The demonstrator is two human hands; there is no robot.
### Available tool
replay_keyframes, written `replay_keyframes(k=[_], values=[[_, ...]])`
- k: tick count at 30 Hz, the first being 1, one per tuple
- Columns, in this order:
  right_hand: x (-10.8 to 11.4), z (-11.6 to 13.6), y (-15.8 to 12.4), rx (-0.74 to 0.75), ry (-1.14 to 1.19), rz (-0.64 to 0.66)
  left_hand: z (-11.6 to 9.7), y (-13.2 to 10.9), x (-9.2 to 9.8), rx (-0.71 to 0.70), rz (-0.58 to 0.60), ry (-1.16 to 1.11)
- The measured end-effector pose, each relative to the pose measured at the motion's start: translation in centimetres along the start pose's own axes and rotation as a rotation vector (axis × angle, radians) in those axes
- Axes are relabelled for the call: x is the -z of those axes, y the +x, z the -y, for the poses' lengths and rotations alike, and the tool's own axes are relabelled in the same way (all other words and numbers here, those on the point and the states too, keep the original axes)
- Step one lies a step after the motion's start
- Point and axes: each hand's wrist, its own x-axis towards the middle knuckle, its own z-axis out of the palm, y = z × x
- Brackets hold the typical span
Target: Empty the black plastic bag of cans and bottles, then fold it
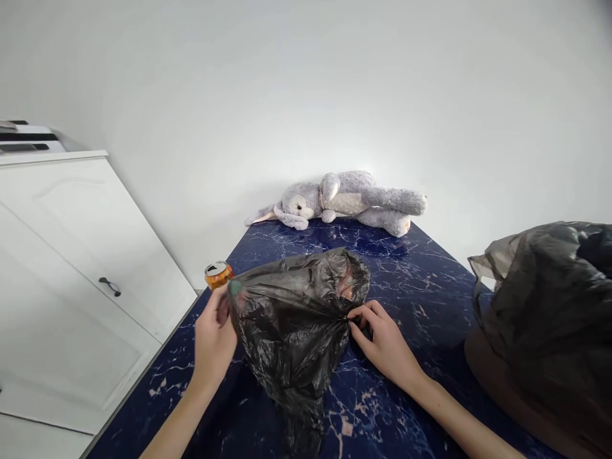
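A thin black plastic bag [287,306] lies on the dark blue marbled table, with rounded contents showing faintly through it. My left hand [215,338] grips the bag's left side, its fingertips partly hidden behind the plastic. On the right, my right hand [380,344] pinches a gathered fold of the same bag between thumb and fingers. An orange drink can [218,274] stands upright just beyond my left hand. Toward me, the bag's loose end trails over the table. What is inside the bag cannot be made out clearly.
A grey plush rabbit [344,196] lies on its side at the table's far edge, against the white wall. A bin lined with a black bag [549,325] stands at the right. Left of the marbled table [406,274] is a white cabinet [71,287] with dark handles.
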Motion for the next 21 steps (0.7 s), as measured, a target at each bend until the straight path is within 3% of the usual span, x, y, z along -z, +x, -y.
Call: replay_keyframes(k=[4,7,10,13,21], values=[[0.0,0.1,-0.1,-0.002,0.017,-0.004,-1.9,-0.9,3.8,0.079,-0.237,-0.083],[-0.1,0.2,-0.2,-0.009,0.023,-0.008,-3.0,-0.7,6.1,0.025,-0.359,-0.171],[-0.2,0.3,-0.2,-0.008,0.032,-0.007,-3.4,0.3,7.6,-0.102,-0.343,-0.135],[-0.2,0.2,-0.1,-0.005,0.039,-0.006,-2.7,1.7,8.1,-0.12,-0.285,-0.068],[-0.3,0.0,-0.1,-0.005,0.052,-0.009,0.2,5.2,7.5,-0.168,-0.3,-0.086]])
